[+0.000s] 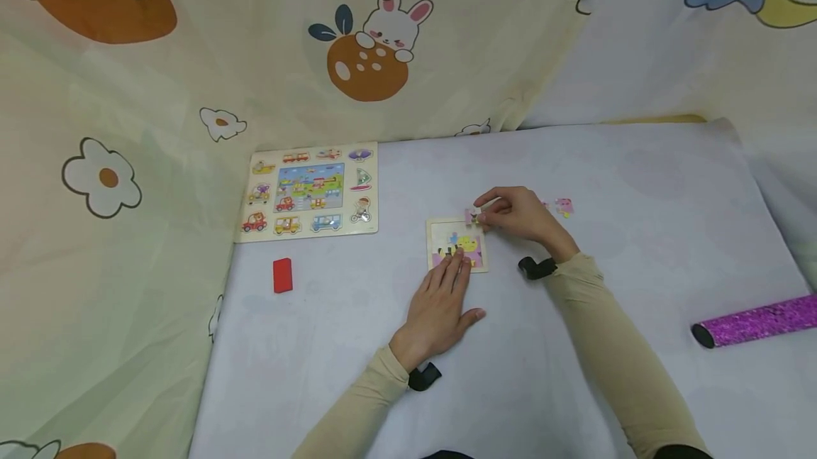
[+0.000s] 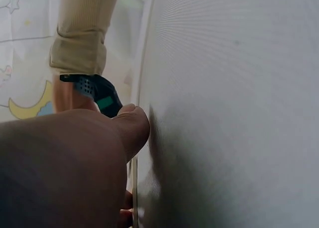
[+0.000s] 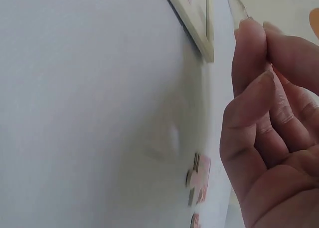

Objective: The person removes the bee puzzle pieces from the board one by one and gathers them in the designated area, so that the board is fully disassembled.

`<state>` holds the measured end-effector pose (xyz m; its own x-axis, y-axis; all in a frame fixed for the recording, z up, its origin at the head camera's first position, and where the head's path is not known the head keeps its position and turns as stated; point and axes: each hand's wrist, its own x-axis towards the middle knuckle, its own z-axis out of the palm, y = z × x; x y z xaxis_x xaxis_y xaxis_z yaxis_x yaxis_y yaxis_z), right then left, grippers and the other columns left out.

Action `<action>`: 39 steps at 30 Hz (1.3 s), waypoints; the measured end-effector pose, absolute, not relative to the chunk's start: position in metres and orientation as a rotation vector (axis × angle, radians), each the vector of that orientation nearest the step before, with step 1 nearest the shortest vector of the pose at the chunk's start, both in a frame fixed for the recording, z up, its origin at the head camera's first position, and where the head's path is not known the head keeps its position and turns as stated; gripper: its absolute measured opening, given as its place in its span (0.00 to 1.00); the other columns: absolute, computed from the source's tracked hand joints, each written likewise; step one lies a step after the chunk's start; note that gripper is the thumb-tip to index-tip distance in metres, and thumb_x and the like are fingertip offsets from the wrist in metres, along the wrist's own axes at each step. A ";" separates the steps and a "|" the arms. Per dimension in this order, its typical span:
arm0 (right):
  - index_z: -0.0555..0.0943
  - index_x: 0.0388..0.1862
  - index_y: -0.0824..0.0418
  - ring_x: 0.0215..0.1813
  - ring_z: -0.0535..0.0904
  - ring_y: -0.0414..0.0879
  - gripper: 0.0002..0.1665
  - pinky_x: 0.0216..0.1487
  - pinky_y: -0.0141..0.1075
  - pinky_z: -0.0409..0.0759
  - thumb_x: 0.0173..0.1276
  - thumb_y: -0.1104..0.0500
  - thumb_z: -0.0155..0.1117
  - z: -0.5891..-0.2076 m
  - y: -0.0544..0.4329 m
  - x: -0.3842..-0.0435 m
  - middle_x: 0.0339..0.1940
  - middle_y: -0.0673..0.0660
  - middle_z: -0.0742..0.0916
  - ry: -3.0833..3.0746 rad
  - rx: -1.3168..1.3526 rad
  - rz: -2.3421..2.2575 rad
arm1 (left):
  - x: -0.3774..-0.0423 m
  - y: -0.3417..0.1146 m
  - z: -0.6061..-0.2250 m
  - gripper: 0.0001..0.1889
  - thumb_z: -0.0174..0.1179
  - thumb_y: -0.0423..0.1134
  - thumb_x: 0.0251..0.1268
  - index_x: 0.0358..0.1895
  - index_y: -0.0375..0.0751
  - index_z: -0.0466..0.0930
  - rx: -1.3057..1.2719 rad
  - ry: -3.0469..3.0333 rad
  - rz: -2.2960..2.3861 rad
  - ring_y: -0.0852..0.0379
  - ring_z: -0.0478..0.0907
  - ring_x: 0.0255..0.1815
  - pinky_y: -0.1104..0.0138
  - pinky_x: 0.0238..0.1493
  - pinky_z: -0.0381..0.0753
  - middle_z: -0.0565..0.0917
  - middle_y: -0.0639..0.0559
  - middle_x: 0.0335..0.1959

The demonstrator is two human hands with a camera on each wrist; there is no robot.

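Note:
My left hand (image 1: pixel 437 313) lies flat, fingers stretched out, with its fingertips on the lower part of a small square jigsaw puzzle (image 1: pixel 429 239) in a pale wooden frame. Yellow and purple pieces fill the lower part of that frame. At the frame's upper right corner my right hand (image 1: pixel 515 214) pinches a small pink puzzle piece (image 1: pixel 471 216) between thumb and fingers. In the right wrist view the curled fingers (image 3: pixel 249 48) hide most of this piece. A loose pink puzzle piece (image 1: pixel 564 207) lies right of the right hand, with another piece partly hidden behind the hand.
A larger wooden vehicle puzzle board (image 1: pixel 370 189) lies at the table's back left, with a red block (image 1: pixel 282 275) in front of it. On the right lies a glittery purple tube (image 1: pixel 759 321). Printed curtains (image 1: pixel 268 54) hang along the back and left of the table.

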<state>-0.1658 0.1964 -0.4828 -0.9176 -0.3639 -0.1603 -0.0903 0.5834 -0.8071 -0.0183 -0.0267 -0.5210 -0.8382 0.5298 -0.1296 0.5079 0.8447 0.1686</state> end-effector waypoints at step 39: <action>0.88 0.54 0.61 0.46 0.84 0.50 0.16 0.46 0.30 0.79 0.69 0.63 0.77 -0.488 0.269 -0.135 0.44 0.58 0.90 2.621 -0.364 -1.061 | -0.018 -0.026 -0.524 0.48 0.49 0.67 0.80 0.87 0.37 0.45 0.811 2.851 0.190 0.46 0.47 0.89 0.56 0.85 0.54 0.44 0.43 0.90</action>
